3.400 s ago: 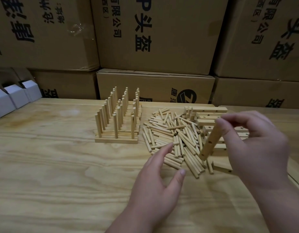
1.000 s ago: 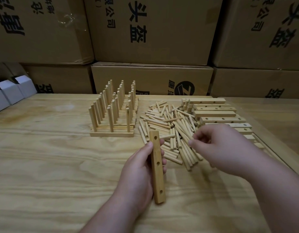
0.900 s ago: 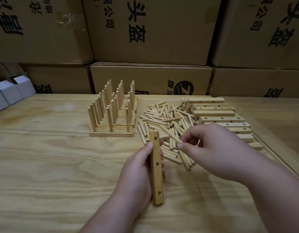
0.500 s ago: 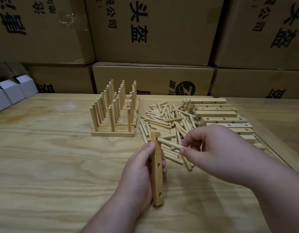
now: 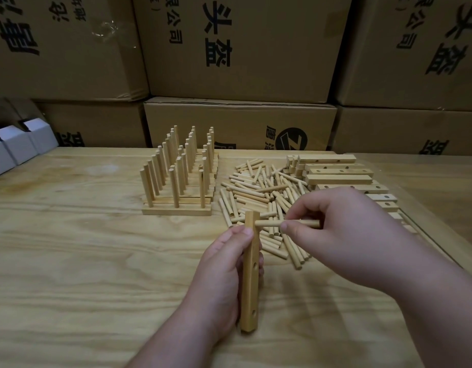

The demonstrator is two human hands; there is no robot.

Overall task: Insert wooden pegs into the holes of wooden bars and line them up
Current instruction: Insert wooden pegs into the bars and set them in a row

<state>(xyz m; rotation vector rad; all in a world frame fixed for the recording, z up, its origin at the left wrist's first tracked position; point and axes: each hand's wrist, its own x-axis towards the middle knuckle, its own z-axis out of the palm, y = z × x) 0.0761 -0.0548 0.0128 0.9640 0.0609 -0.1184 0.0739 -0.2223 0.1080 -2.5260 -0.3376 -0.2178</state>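
In the head view, a pale rectangular wooden bar with three drilled holes is gripped along its left side by the left hand, thumb tip pressed near the top and the other fingers curled behind it. The bar is held just above the light plywood tabletop, its long axis running away from the camera and its holed face turned to the right. A short round wooden peg is pinched between thumb and forefinger of the right hand, lying crosswise, with its left tip at the bar's topmost hole; how deep it sits cannot be told. The two lower holes are seen unfilled.

Several faults are judged possible. The peg is held near its middle, so a slightly skewed push could jam it at the hole's mouth or leave it leaning. As the bar is supported by one hand only, it could be twisted or slid sideways by the pressure. The loose heap of matching pegs lies just under the right hand and could be scattered by a slip.

The finished group of bars with upright pegs stands well apart at the back left, and the stack of unfilled bars is set at the right.
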